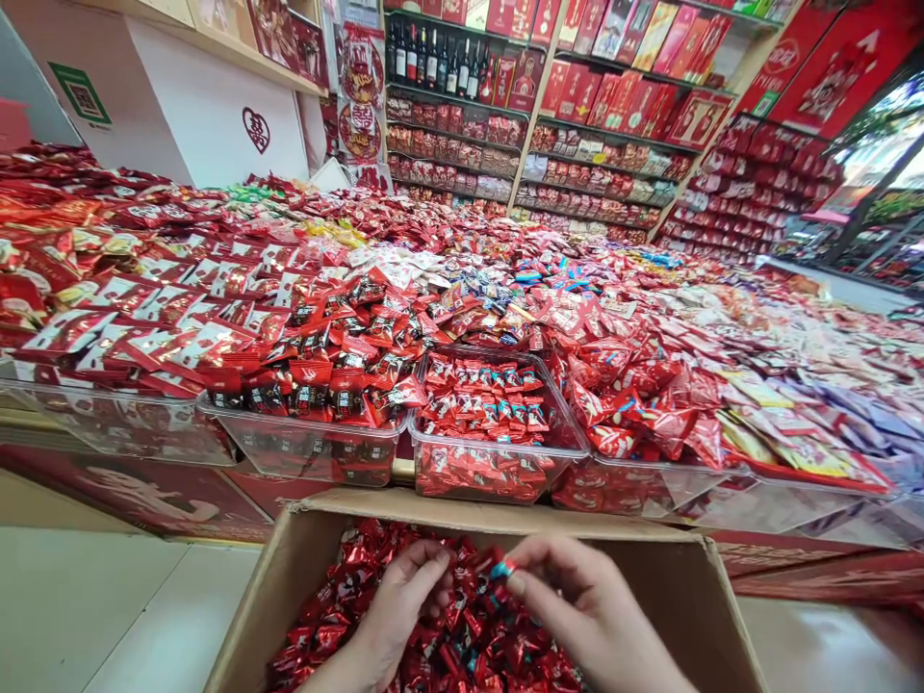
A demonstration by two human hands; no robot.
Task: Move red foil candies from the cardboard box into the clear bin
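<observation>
My right hand pinches a small red and blue wrapped candy between thumb and fingertips, slightly blurred. Facing it, my left hand has its thumb and fingers drawn together over the pile; whatever they hold, if anything, is hidden. Both hands are inside an open cardboard box, above many loose red wrapped candies. Just beyond the box, a clear plastic bin holds similar red and blue candies in neat rows.
A bin of red and black candy packets stands to the left, and red pouches sit to the right. More sweets spread across the display behind. Shelves with bottles and red boxes line the back.
</observation>
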